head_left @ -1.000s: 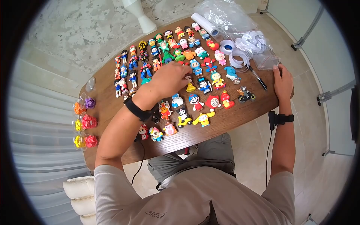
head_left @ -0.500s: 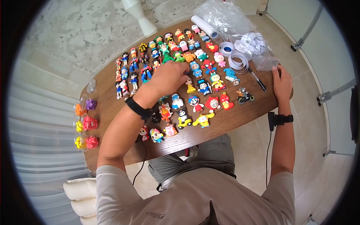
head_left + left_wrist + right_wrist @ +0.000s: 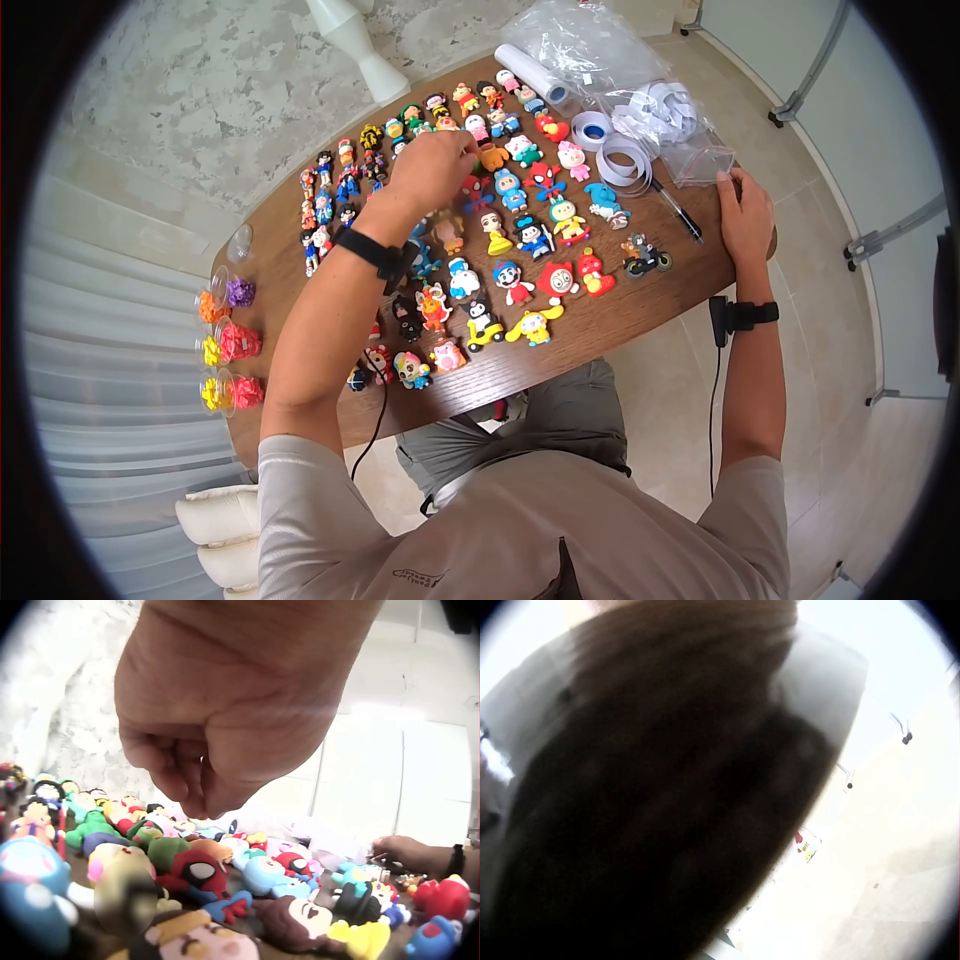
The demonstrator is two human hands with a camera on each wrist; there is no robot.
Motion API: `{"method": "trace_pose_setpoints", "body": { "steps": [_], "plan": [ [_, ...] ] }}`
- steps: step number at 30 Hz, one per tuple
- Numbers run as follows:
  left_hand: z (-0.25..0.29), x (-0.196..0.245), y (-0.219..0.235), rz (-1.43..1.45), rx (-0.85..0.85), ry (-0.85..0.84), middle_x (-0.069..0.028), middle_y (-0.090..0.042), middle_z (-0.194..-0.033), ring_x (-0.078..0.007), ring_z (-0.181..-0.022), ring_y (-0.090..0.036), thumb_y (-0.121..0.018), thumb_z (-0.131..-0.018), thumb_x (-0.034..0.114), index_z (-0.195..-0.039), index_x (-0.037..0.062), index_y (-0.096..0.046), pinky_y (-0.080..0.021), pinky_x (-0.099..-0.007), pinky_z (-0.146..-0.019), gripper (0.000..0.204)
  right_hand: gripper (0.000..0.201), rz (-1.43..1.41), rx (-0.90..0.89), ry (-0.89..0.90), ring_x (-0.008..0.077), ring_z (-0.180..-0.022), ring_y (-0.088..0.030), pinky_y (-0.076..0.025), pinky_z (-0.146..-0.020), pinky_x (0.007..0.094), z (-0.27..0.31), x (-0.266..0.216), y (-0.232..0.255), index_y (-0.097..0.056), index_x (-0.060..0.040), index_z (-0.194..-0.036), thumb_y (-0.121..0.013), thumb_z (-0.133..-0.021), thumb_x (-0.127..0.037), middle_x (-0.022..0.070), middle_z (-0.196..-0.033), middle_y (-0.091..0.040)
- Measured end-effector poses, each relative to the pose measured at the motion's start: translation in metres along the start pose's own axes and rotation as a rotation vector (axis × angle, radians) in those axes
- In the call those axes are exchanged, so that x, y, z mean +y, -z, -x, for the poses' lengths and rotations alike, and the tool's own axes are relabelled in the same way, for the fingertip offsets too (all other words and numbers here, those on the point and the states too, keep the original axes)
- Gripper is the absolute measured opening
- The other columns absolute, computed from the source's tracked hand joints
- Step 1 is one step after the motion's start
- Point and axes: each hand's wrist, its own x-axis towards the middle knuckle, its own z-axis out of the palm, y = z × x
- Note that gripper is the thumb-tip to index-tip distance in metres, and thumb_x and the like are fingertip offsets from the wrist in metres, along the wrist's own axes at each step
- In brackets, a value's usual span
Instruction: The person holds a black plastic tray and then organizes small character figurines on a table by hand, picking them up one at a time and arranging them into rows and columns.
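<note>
My left hand hovers over the rows of soft toy figures at the middle of the table. In the left wrist view its fingers are curled and the thumb tip meets them, with no figure visible between. Close below lie a green figure and a Spider-Man figure. An orange figure lies just right of the fingertips. My right hand rests at the table's right edge, fingers extended, near a clear plastic bag and a black pen. The right wrist view is mostly filled by a dark blurred surface.
Rolls of white tape and a white paper roll lie at the back right of the wooden table. Plastic cups of coloured pieces stand at the left edge. A motorcycle figure sits front right.
My left hand has moved away from my body and slightly left, uncovering a Spider-Man figure and others beside the yellow-dressed figure. The head view has shifted slightly. My right hand has stayed at the edge.
</note>
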Motion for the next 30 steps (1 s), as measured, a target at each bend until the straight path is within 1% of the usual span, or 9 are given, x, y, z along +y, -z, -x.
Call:
{"method": "trace_pose_setpoints", "body": {
  "steps": [1,2,5,6,9,12,21,27,30],
  "plan": [
    [-0.005,-0.003,0.000,0.005,-0.008,0.036,-0.0160,-0.073,-0.089,-0.0330,-0.086,-0.071,-0.065,-0.091,0.022,-0.102,0.0065,-0.072,-0.055,-0.0437,-0.078,0.020,0.049,0.003,0.004,0.001,0.0357,-0.121,-0.057,-0.042,-0.105,0.0457,-0.001,0.000,0.000,-0.068,-0.0070,-0.121,-0.057,-0.098,-0.049,0.0173,-0.121,-0.068],
    [-0.010,-0.003,0.000,0.013,-0.046,0.062,-0.0167,-0.074,-0.095,-0.0347,-0.093,-0.071,-0.062,-0.092,0.026,-0.103,0.0093,-0.073,-0.055,-0.0467,-0.082,0.023,0.049,-0.004,0.006,0.008,0.0357,-0.121,-0.057,-0.042,-0.104,0.0457,-0.001,-0.001,0.001,-0.068,-0.0071,-0.121,-0.057,-0.098,-0.049,0.0173,-0.120,-0.068],
    [-0.018,0.001,-0.006,-0.052,-0.057,0.091,-0.0179,-0.073,-0.095,-0.0351,-0.093,-0.070,-0.064,-0.092,0.029,-0.107,0.0084,-0.072,-0.055,-0.0465,-0.083,0.027,0.049,-0.013,0.012,0.015,0.0357,-0.120,-0.058,-0.042,-0.104,0.0458,0.000,-0.003,0.002,-0.068,-0.0071,-0.121,-0.057,-0.098,-0.049,0.0171,-0.120,-0.068],
    [-0.020,0.003,-0.006,-0.042,-0.066,0.088,-0.0189,-0.073,-0.099,-0.0354,-0.095,-0.070,-0.065,-0.092,0.031,-0.110,0.0078,-0.071,-0.055,-0.0466,-0.085,0.030,0.049,-0.010,0.012,0.013,0.0357,-0.120,-0.058,-0.042,-0.104,0.0458,0.000,-0.003,0.003,-0.068,-0.0071,-0.121,-0.057,-0.098,-0.048,0.0170,-0.120,-0.068],
    [-0.023,0.000,-0.013,-0.029,-0.010,0.050,-0.0173,-0.073,-0.097,-0.0343,-0.093,-0.070,-0.069,-0.090,0.033,-0.113,0.0070,-0.071,-0.054,-0.0455,-0.082,0.035,0.048,-0.005,0.018,0.014,0.0357,-0.119,-0.058,-0.043,-0.103,0.0460,0.000,-0.004,0.003,-0.068,-0.0070,-0.120,-0.057,-0.098,-0.048,0.0168,-0.118,-0.069],
    [-0.025,-0.004,-0.013,-0.073,-0.089,0.033,-0.0172,-0.073,-0.098,-0.0340,-0.095,-0.070,-0.069,-0.089,0.031,-0.116,0.0079,-0.070,-0.054,-0.0450,-0.083,0.035,0.048,-0.006,0.030,0.023,0.0359,-0.118,-0.059,-0.043,-0.102,0.0461,0.000,-0.003,0.002,-0.068,-0.0070,-0.119,-0.057,-0.098,-0.048,0.0168,-0.117,-0.069],
    [-0.019,0.003,-0.012,-0.072,-0.031,0.029,-0.0173,-0.073,-0.096,-0.0339,-0.094,-0.069,-0.069,-0.088,0.026,-0.111,0.0070,-0.071,-0.054,-0.0451,-0.083,0.031,0.049,-0.004,0.038,0.033,0.0367,-0.117,-0.059,-0.044,-0.102,0.0468,-0.001,0.000,0.000,-0.068,-0.0064,-0.119,-0.057,-0.098,-0.049,0.0185,-0.116,-0.069],
    [-0.024,-0.001,-0.015,-0.071,-0.064,-0.005,-0.0180,-0.072,-0.100,-0.0343,-0.095,-0.069,-0.069,-0.087,0.025,-0.114,0.0059,-0.070,-0.054,-0.0454,-0.084,0.033,0.049,0.006,0.043,0.039,0.0369,-0.117,-0.059,-0.043,-0.102,0.0468,0.000,-0.002,0.001,-0.068,-0.0069,-0.119,-0.057,-0.098,-0.049,0.0187,-0.117,-0.069],
    [-0.025,0.005,-0.013,-0.058,-0.048,0.018,-0.0176,-0.072,-0.097,-0.0337,-0.093,-0.069,-0.068,-0.088,0.024,-0.111,0.0053,-0.071,-0.054,-0.0442,-0.083,0.030,0.049,-0.002,0.040,0.032,0.0371,-0.118,-0.058,-0.043,-0.102,0.0469,0.000,-0.001,0.001,-0.068,-0.0077,-0.120,-0.057,-0.098,-0.050,0.0187,-0.117,-0.069]
  ]
}}
